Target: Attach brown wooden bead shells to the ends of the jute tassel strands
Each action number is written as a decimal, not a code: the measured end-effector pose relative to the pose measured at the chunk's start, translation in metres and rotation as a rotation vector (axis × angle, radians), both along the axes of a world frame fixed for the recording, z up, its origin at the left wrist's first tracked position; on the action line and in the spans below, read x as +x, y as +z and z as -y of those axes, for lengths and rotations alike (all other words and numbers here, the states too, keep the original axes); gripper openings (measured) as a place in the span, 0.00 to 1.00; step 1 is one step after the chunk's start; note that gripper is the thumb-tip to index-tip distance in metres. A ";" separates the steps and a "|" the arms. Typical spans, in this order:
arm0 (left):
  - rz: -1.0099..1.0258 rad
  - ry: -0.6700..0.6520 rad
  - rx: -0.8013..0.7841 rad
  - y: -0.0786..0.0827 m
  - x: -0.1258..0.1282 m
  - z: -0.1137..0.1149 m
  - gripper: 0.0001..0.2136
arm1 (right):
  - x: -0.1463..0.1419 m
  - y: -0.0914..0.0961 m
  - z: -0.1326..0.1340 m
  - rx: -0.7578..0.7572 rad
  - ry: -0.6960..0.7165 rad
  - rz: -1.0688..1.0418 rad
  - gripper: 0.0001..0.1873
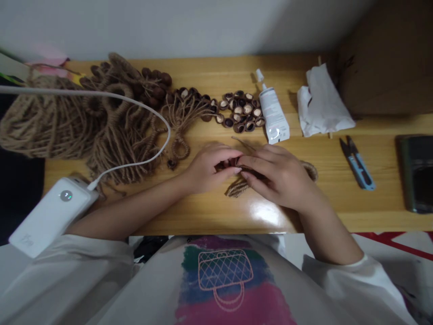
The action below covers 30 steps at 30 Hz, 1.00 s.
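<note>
My left hand (pixel 207 168) and my right hand (pixel 275 174) meet at the middle of the wooden table (pixel 338 203). Both have their fingers pinched together on a piece of jute cord (pixel 237 188) that lies under them, with a loop of it (pixel 310 170) showing past my right hand. A thin cord end sticks up just above the fingers. Something small and dark sits between the fingertips, but I cannot make it out.
A big heap of jute cord work (pixel 84 117) with nut shells covers the left. A pile of nut shells (pixel 241 110), a glue bottle (pixel 274 113), a white tissue (pixel 321 106), blue snips (pixel 358 162), a dark phone (pixel 417 174), a power bank (pixel 50 216) and its cable (pixel 149 113) lie around.
</note>
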<state>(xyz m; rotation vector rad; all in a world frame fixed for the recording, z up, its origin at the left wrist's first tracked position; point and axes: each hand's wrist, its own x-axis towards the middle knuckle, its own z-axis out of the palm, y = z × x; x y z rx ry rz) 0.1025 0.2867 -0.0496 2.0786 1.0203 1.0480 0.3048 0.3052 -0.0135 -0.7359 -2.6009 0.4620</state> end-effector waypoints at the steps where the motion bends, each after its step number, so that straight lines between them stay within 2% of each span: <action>1: -0.001 0.000 -0.005 0.000 0.000 0.000 0.08 | 0.000 0.000 0.000 -0.005 0.002 0.003 0.13; 11: 0.042 0.003 -0.026 0.001 0.000 0.001 0.08 | 0.000 0.002 0.001 -0.033 -0.001 -0.058 0.10; 17: 0.048 0.001 -0.090 0.003 0.000 0.002 0.08 | 0.001 0.007 0.001 -0.024 -0.070 -0.155 0.08; 30: 0.059 0.010 -0.054 0.000 0.000 0.002 0.09 | -0.001 0.002 0.001 -0.059 -0.013 -0.121 0.08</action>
